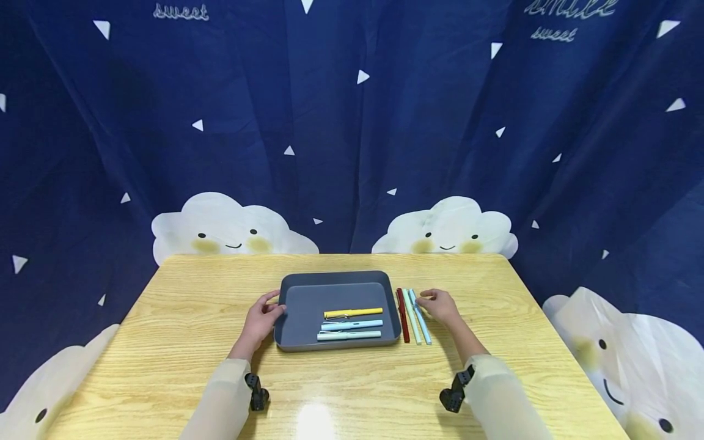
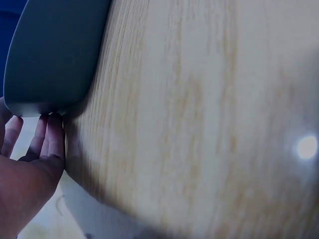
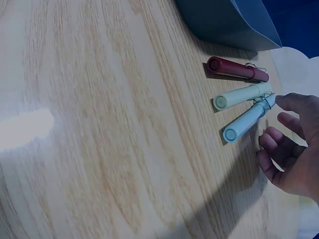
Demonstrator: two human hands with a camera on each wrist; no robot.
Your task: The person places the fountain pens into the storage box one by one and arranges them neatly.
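My left hand (image 1: 263,319) holds the left side of a dark grey tray (image 1: 308,278), thumb at the rim. In the left wrist view, its fingertips (image 2: 54,124) press against the tray's outer wall. Inside the tray lie a yellow pen (image 1: 357,312), a light blue pen (image 1: 357,325) and a pale green pen (image 1: 352,335). To the tray's right, a dark red pen (image 1: 403,318), a mint pen (image 1: 411,318) and another light blue pen (image 1: 422,324) lie side by side. My right hand (image 1: 439,304) hovers by that blue pen's clip end, its fingers loosely bent and spread apart.
Everything stands on a light wooden table (image 1: 192,305). Behind it hangs a dark blue curtain (image 1: 330,122) with clouds and white triangles. A small black camera is strapped to each wrist, and glare shows on the table's near side.
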